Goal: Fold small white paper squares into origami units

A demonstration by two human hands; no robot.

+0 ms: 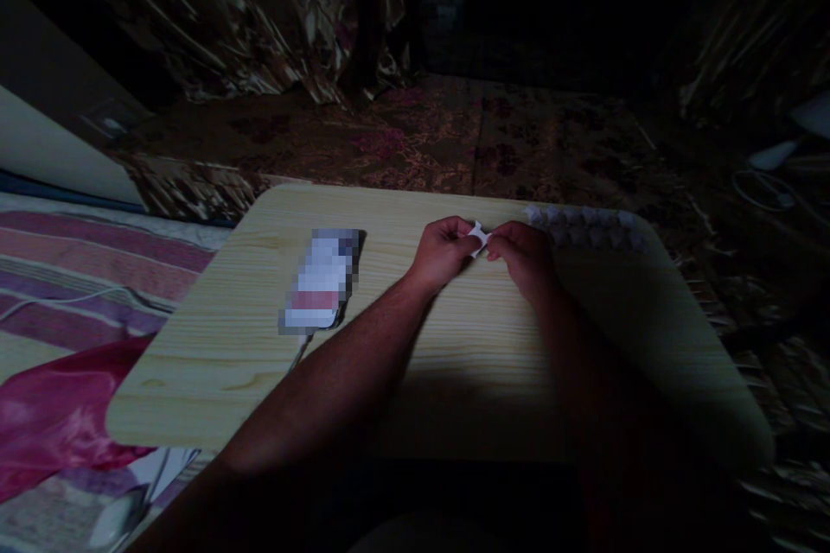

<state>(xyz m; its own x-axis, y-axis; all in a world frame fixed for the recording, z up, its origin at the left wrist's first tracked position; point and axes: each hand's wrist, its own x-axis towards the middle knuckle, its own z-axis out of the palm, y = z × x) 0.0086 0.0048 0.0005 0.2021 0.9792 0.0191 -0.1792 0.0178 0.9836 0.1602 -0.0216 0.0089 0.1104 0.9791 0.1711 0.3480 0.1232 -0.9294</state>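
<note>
Above the far middle of the wooden table (480, 320), a small piece of folded white paper (479, 238) is pinched between both hands. My left hand (444, 252) grips its left side, thumb on top. On its right side, the fingertips of my right hand (522, 255) are closed on it. The paper has pointed corners; its exact shape is partly hidden by the fingers. Just beyond my right hand, two rows of several small pale folded pieces (590, 228) sit near the table's far right edge, some of them hidden by the hand.
A phone (317, 276), its screen blurred out, lies left on the table with a cable (299, 352) plugged in. Left of the table are a striped bedspread (78, 251) and a pink cloth (71, 406). Patterned fabric (415, 134) lies beyond the far edge.
</note>
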